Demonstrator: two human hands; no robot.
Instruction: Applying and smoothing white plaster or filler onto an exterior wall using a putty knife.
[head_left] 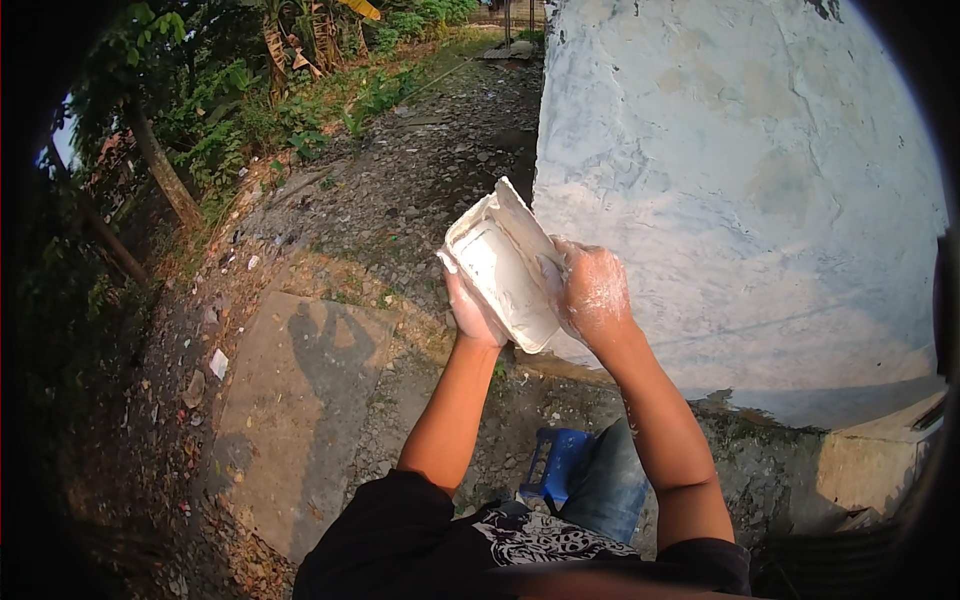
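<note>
In front of me, tilted, is a white rectangular tub with a pale, wet-looking paste smeared over its inside. My left hand is wrapped under its left side and holds it up. My right hand, spattered with white, is closed at the tub's right edge. Its fingertips reach toward the inside, and what they grip is hidden behind the knuckles. Just beyond the tub on the right stands a wall with a patchy, pale blue-white coating.
A blue plastic stool stands below, beside my jeans-clad leg. To the left lies a concrete slab on stony ground. A low ledge juts out at the wall's foot. Trees and plants line the far left.
</note>
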